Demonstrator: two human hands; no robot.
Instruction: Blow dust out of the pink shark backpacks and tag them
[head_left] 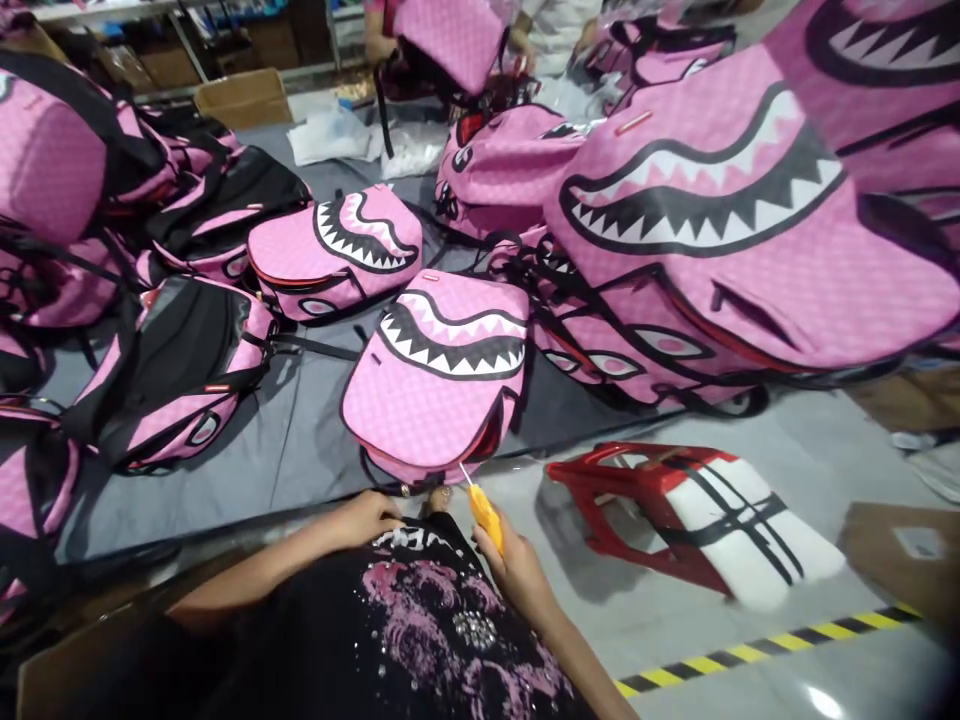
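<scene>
A grey cloth [300, 410] covers the work surface, crowded with pink bags on the left, at the back and on the right. Past its near edge, on the right, is a pale floor [585, 620] with yellow and black tape [750, 652] along it. At the back, beyond the bags, a co-worker's hand [380, 42] is beside a raised pink bag [450, 42], and an open carton [244, 98] is to its left.

The right hand [514, 565] is closed around the yellow handle of a tool [486, 515]. Its thin metal tip points up and away from the hand, to the near edge of the front bag [439, 365]; whether it touches is too small to tell. This bag lies on the cloth just beyond both hands, its toothed mouth print facing up, with a red-lined opening on its near right side.

The left hand [371, 518] is at the cloth's near edge, against the dark shirt [420, 620], nearer the bag's near left side. Its fingers are bent; whether they grip anything, I cannot tell.

On the floor to the right is a red frame [637, 500] with a white pad [757, 530] crossed by black straps.
</scene>
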